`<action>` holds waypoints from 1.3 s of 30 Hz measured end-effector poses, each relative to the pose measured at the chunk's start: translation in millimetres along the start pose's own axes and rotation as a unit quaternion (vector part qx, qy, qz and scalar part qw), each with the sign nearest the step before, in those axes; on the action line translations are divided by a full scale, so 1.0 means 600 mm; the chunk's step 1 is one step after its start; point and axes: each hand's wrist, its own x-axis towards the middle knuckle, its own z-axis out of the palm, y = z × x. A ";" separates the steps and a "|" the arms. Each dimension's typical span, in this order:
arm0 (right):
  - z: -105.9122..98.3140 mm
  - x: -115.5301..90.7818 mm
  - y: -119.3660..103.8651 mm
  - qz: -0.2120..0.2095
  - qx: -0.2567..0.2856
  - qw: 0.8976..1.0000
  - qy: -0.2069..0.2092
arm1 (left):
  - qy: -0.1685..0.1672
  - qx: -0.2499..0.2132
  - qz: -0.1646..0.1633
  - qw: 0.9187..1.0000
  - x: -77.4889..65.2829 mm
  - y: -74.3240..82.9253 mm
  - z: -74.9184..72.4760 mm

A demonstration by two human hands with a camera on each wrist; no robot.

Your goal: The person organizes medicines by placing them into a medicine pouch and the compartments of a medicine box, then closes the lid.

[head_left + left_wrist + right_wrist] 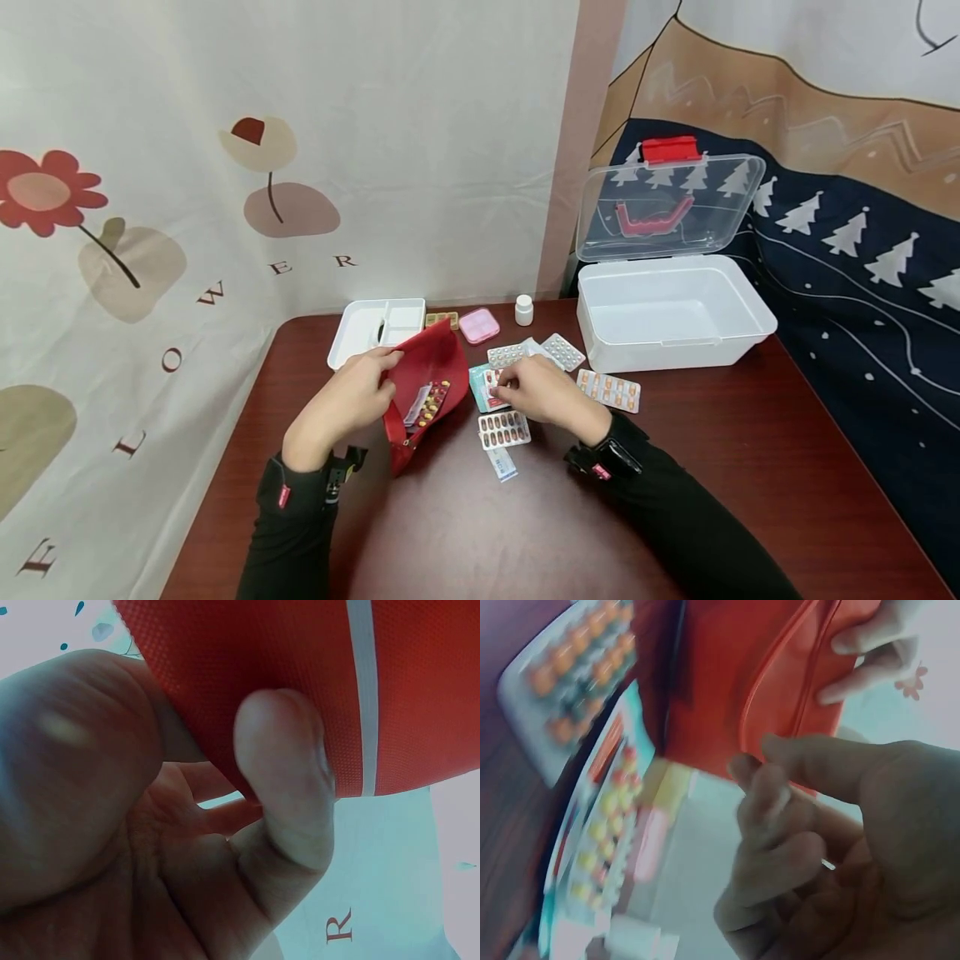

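Note:
My left hand pinches the edge of a red zip pouch between thumb and fingers, and the pouch gapes open. Inside it lies a blister pack of red and yellow capsules. In the left wrist view the thumb lies against the red fabric. My right hand hovers over the loose blister packs, its fingers loosely bent and holding nothing. Near its fingertips are a teal packet and a red and white blister pack. Just below lies a brown capsule blister pack.
A white box with its clear lid raised stands at the right. Behind the pouch are a white divided case, a pink case and a white bottle. An orange tablet pack lies before the box.

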 end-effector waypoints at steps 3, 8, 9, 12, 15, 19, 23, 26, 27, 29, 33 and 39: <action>-0.003 -0.011 0.018 -0.002 -0.019 1.000 -0.018 | 0.003 0.001 0.004 1.000 0.000 -0.001 0.000; 0.011 -0.025 0.039 -0.001 -0.037 0.997 -0.072 | 0.008 0.004 0.014 1.000 0.002 -0.003 0.002; 0.015 -0.027 0.041 -0.004 -0.041 0.996 -0.081 | 0.009 0.004 0.016 1.000 0.002 -0.002 0.002; 0.024 -0.029 0.043 -0.010 -0.047 0.994 -0.101 | 0.010 0.006 0.021 1.000 0.002 -0.001 0.001; 0.029 -0.031 0.041 -0.005 -0.050 0.992 -0.118 | 0.008 0.005 0.018 1.000 0.001 0.001 -0.001; 0.033 -0.034 0.038 0.007 -0.055 0.990 -0.127 | 0.005 0.005 0.013 1.000 0.001 0.003 -0.002; 0.036 -0.035 0.037 0.013 -0.072 0.989 -0.126 | 0.005 0.004 0.013 1.000 0.001 0.004 -0.002; 0.037 -0.036 0.036 0.013 -0.078 0.989 -0.123 | 0.005 0.004 0.013 1.000 0.001 0.005 -0.002; 0.037 -0.037 0.036 0.012 -0.078 0.989 -0.122 | 0.005 0.004 0.012 1.000 0.001 0.005 -0.002; 0.039 -0.037 0.036 0.013 -0.076 0.990 -0.120 | 0.004 0.005 0.011 1.000 0.001 0.004 -0.001; 0.040 -0.037 0.037 0.022 -0.072 0.990 -0.123 | 0.001 0.005 0.007 1.000 0.001 0.003 0.000; 0.028 -0.037 0.044 0.038 -0.058 0.989 -0.131 | -0.002 0.005 0.006 1.000 0.001 0.003 0.001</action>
